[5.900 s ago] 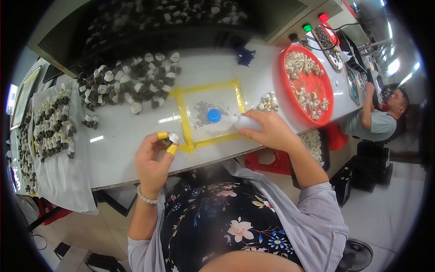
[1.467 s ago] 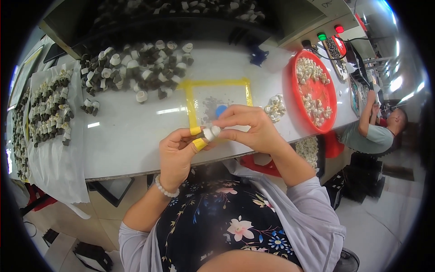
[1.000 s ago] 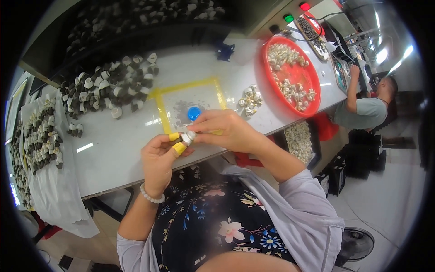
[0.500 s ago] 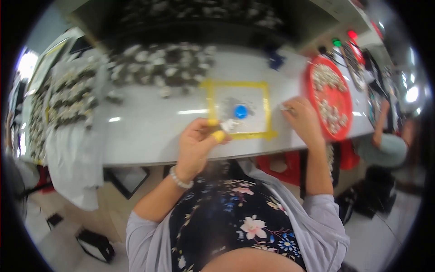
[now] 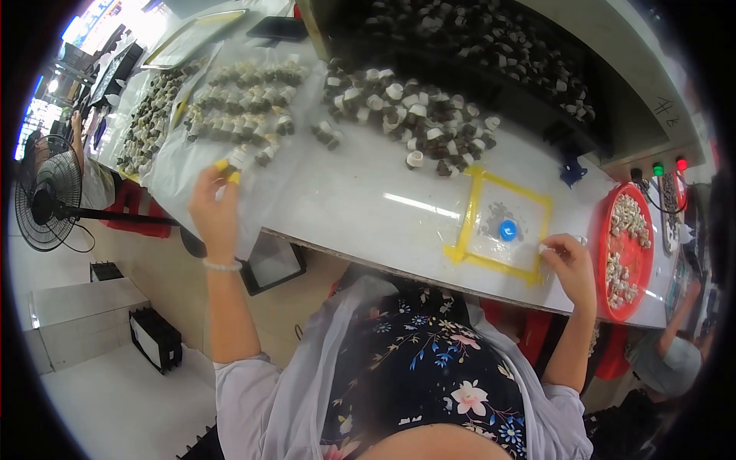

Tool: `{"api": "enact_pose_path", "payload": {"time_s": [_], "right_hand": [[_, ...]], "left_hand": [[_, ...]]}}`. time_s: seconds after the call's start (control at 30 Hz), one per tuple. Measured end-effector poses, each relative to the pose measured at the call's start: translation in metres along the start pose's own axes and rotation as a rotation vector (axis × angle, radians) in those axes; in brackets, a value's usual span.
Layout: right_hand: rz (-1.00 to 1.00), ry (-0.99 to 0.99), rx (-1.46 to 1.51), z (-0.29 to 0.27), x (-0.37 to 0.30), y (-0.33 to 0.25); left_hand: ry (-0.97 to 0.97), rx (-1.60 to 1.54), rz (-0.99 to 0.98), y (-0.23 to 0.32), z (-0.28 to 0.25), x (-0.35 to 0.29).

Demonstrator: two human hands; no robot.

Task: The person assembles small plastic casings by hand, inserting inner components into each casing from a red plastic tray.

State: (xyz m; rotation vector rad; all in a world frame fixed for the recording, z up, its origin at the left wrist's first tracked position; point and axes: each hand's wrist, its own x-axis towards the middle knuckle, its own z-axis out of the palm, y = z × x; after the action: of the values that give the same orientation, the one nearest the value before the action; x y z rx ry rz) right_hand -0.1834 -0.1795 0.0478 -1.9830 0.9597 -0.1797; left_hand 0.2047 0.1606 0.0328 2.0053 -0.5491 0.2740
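Observation:
My left hand [image 5: 215, 207], with yellow coverings on its thumb and fingertip, pinches a small white cylindrical piece [image 5: 238, 158]. It is at the near end of several rows of small white-and-dark pieces [image 5: 241, 115] lying on a clear plastic sheet [image 5: 172, 172]. My right hand [image 5: 573, 264] is closed in a pinch on a tiny whitish piece [image 5: 543, 249], too small to name. That hand is over the right edge of a square of yellow tape [image 5: 502, 270] on the table. Inside the square sits a round blue cap-like thing [image 5: 508, 230] beside a grey smudge.
A heap of white-and-dark pieces [image 5: 418, 115] lies mid-table, below a dark box-like unit [image 5: 491, 69] full of similar ones. At right stands a red oval tray [image 5: 606, 284] of small pale pieces. A standing fan [image 5: 47, 199] is at left; a person [image 5: 667, 360] sits at far right.
My left hand has moved from the taped square far left to the rows on the plastic sheet, carrying the white piece. My right hand stays near the square's right side. The view has swung left.

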Motion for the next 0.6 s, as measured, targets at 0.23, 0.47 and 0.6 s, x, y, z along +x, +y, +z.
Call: {"api": "enact_pose_path", "payload": {"time_s": [0.23, 0.47, 0.6], "right_hand": [[-0.112, 0.093, -0.138, 0.001, -0.001, -0.014], [-0.193, 0.076, -0.255, 0.002, -0.006, -0.013], [-0.146, 0.109, -0.271, 0.002, -0.006, -0.016]], "left_hand": [[-0.155, 0.192, 0.045, -0.009, 0.0, 0.014], [-0.11, 0.292, 0.31, 0.042, 0.012, 0.003], [-0.415, 0.07, 0.378, 0.084, 0.064, -0.025]]}}
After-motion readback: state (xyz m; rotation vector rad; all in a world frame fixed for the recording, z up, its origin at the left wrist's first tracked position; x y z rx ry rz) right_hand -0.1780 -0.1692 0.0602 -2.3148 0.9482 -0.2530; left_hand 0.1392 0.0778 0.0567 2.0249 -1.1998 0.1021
